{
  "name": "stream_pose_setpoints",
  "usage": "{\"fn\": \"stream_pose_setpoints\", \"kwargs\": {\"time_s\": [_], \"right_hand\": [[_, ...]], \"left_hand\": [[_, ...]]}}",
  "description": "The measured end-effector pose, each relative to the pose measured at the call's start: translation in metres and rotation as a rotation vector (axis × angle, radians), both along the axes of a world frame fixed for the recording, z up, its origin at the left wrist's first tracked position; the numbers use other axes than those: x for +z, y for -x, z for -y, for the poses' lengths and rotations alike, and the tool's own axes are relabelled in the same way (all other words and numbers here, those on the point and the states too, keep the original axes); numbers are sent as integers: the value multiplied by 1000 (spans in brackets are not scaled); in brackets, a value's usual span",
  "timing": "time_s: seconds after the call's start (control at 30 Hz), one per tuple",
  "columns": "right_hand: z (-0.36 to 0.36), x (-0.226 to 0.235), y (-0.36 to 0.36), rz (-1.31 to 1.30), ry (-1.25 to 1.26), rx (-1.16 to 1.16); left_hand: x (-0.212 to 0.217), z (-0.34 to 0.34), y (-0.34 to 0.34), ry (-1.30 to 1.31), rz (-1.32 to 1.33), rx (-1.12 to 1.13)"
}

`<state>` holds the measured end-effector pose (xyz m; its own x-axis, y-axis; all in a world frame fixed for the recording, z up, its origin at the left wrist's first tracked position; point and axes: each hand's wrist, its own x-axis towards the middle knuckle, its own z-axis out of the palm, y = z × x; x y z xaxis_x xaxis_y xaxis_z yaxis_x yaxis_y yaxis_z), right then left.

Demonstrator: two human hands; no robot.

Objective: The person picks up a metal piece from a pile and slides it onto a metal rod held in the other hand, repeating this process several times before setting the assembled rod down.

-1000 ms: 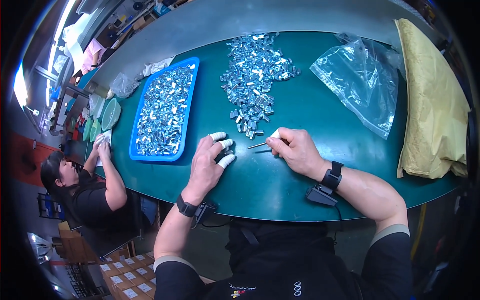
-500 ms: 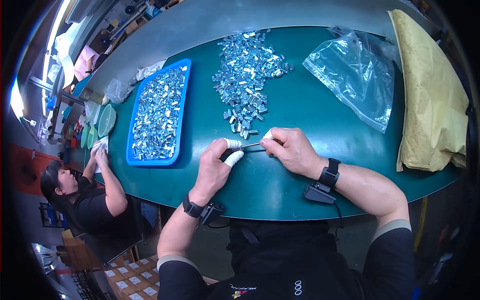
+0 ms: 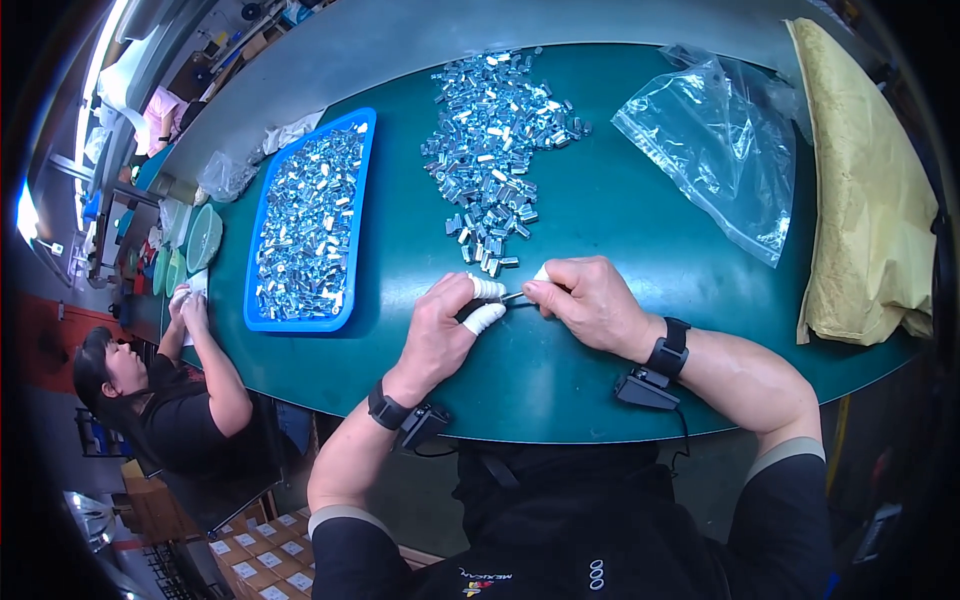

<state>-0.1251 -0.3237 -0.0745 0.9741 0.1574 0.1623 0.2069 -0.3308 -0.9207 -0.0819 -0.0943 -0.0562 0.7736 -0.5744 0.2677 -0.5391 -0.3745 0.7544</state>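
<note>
My right hand (image 3: 598,308) pinches a thin metal rod (image 3: 515,296) between thumb and forefinger, its tip pointing left. The rod's other end reaches the fingertips of my left hand (image 3: 440,325), whose thumb and forefinger are wrapped in white tape. That thumb and forefinger are closed together at the rod's tip; whatever they hold is too small and covered to name. Some white wrapping also shows on my right forefinger. Just beyond both hands lies a long pile of small shiny metal pieces (image 3: 490,160), loose on the green tabletop (image 3: 600,400).
A blue tray (image 3: 352,240) full of similar metal pieces stands left of the pile. At the right lie a clear plastic bag (image 3: 715,150) and a large yellow-brown paper package (image 3: 860,200). Another person (image 3: 170,400) works at the left, near green bowls (image 3: 205,238).
My left hand has moved a little right, toward my right hand. Less of the rod shows between them. The pile and tray sit slightly differently in view.
</note>
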Motion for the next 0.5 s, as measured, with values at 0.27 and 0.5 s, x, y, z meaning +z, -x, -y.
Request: {"fn": "stream_pose_setpoints", "kwargs": {"time_s": [0.27,0.5], "right_hand": [[-5,0,-3,99,131,14],[-8,1,-2,148,245,-15]], "left_hand": [[-6,3,-3,12,21,-33],[-9,5,-5,16,53,-13]]}}
